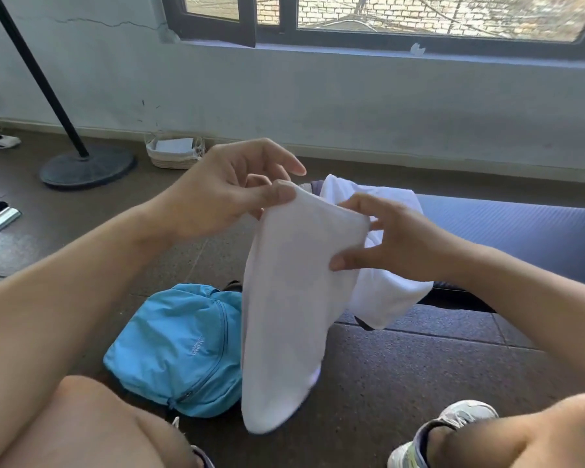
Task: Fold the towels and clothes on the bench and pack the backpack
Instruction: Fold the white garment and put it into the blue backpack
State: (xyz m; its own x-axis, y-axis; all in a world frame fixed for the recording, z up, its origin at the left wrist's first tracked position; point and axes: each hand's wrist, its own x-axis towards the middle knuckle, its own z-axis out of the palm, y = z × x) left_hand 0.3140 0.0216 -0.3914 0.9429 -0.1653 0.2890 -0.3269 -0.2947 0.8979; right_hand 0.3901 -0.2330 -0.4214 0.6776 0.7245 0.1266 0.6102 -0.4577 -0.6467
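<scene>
I see my left hand (pixel 230 190) pinching the top corner of a white soft cloth towel (pixel 291 298) between thumb and curled fingers (pixel 284 194), raised in front of me. My right hand (pixel 395 241) grips the towel's other top edge, thumb on the near face and fingers behind it. The towel hangs down doubled between both hands, its lower end dangling above the brown floor (pixel 402 366). Behind it, a second white crumpled cloth (pixel 385 298) lies draped over the near end of the dark blue padded tabletop (pixel 520 228). The light blue nylon backpack (pixel 183 349) sits on the floor to the left of the hanging towel, zipper facing up.
</scene>
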